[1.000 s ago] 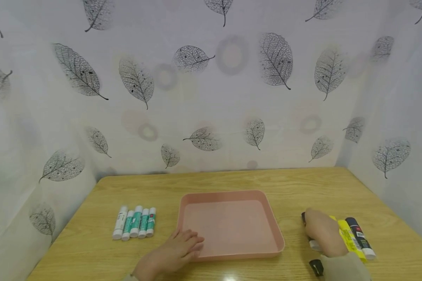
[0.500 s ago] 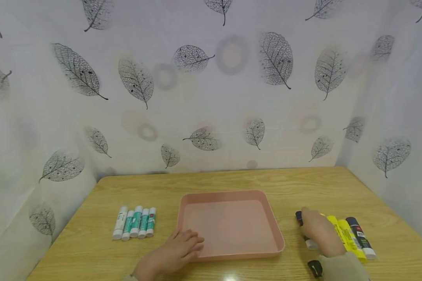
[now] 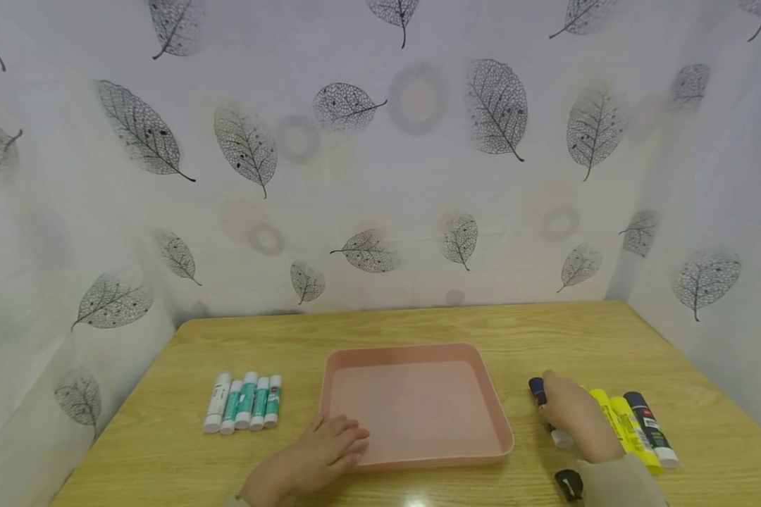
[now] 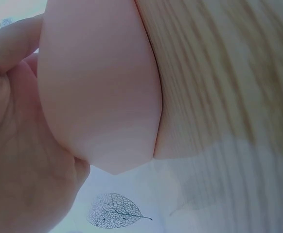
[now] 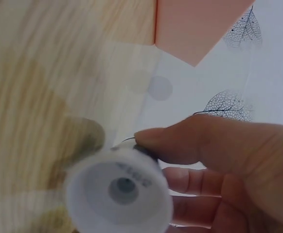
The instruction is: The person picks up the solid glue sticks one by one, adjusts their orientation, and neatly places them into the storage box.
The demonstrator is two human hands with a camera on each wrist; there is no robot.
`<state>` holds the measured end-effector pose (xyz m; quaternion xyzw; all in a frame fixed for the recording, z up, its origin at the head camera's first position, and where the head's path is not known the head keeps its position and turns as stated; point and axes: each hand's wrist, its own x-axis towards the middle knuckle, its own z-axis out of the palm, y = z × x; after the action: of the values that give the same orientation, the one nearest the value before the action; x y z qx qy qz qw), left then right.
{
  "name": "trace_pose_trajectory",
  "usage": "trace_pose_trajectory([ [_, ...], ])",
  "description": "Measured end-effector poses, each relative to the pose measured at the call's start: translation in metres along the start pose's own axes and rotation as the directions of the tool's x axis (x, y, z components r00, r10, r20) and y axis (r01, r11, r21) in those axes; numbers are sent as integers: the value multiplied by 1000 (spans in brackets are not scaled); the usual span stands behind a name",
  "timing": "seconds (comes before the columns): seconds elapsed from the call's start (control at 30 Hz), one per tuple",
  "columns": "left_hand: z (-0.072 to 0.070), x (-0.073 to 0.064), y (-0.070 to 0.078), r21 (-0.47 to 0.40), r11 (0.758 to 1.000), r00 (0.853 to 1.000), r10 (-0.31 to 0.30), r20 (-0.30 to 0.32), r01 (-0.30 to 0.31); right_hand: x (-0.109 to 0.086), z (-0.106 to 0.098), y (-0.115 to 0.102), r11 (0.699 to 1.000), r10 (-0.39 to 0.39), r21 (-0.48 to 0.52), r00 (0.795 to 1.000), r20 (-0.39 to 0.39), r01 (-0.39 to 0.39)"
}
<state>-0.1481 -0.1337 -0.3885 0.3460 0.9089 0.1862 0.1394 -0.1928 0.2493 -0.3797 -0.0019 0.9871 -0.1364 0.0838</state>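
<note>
My left hand rests on the near left corner of a pink tray, its fingers lying over the rim. In the left wrist view, the tray's outer wall hides most of those fingers. To the right of the tray, my right hand pinches a dark glue stick with a white base, thumb against its side. The right wrist view looks onto the hollow white base end. Beside this hand lie yellow glue sticks and another dark glue stick, partly hidden by the hand.
Several white and green glue sticks lie in a row left of the tray. A small black object shows by the right sleeve. Leaf-printed curtain encloses the wooden table at the back and sides.
My right hand has moved slightly left with the dark glue stick, away from the yellow ones, and more of them shows. The left hand has stayed on the tray.
</note>
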Motion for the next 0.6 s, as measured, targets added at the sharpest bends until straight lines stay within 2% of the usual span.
trace_pose_trajectory([
  [0.2, 0, 0, 0, 5, 1000, 1000, 8, -12, -8, -4, -8, -7, 999, -31, 14, 999, -40, 31],
  [0.6, 2, 1, -1, 37, 999, 1000, 17, -11, -16, -24, -26, -37, 991, -100, 74, 985, -143, 111],
])
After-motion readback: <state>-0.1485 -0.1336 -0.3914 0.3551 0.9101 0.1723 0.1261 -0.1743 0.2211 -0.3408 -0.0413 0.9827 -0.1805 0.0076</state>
